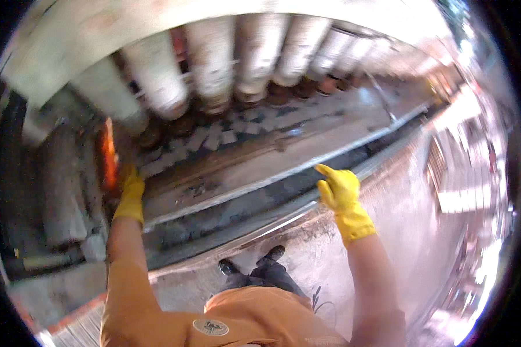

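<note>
My left hand [131, 194], in a yellow rubber glove, reaches to the left end of a long trough-like bed [231, 179]. Right beside its fingers stands a bright orange strip [109, 153]; blur hides whether the fingers touch it or grip anything. My right hand [340, 194], gloved the same way, hovers over the near edge of the bed. Its index finger is stretched out, the other fingers are partly bent, and nothing shows in it. Several flat grey square pieces [211, 139] lie along the far side of the bed.
Several thick pale cylinders [211, 63] slant down over the far side, below a broad pale beam [214, 14]. A thin rod [381, 95] stands toward the right end. Pale slatted stacks [463, 182] rest on the floor at right. My shoes [228, 266] are close to the bed.
</note>
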The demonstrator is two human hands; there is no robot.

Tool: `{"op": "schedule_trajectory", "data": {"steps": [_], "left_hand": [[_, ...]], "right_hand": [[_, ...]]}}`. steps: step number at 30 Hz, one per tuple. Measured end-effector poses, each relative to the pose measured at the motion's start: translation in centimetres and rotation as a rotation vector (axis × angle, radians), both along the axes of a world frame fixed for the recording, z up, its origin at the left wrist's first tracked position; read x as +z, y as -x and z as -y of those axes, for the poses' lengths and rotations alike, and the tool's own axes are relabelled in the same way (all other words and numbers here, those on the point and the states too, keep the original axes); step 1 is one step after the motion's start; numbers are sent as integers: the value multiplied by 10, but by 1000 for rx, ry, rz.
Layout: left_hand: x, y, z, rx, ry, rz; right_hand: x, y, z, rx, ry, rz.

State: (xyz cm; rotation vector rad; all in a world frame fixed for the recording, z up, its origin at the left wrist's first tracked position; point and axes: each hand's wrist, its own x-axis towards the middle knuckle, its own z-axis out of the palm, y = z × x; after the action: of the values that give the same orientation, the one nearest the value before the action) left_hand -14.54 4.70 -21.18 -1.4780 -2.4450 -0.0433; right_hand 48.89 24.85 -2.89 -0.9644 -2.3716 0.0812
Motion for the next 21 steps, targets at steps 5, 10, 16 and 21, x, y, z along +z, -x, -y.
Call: {"op": "schedule_trajectory", "data": {"steps": [5,10,16,21], "left_hand": [[-41,4,5,143,119,233],[-20,-1,-42,181,266,405],[146,-199,-80,-216,229,1063],[188,-379,-69,-535,243,926]], "right_hand": [[-2,-6,-20,10,106,76],[-7,-2,-24,-25,82,48],[-26,3,-30,1,41,-52],[-32,-3,-30,4,47,-30]]}}
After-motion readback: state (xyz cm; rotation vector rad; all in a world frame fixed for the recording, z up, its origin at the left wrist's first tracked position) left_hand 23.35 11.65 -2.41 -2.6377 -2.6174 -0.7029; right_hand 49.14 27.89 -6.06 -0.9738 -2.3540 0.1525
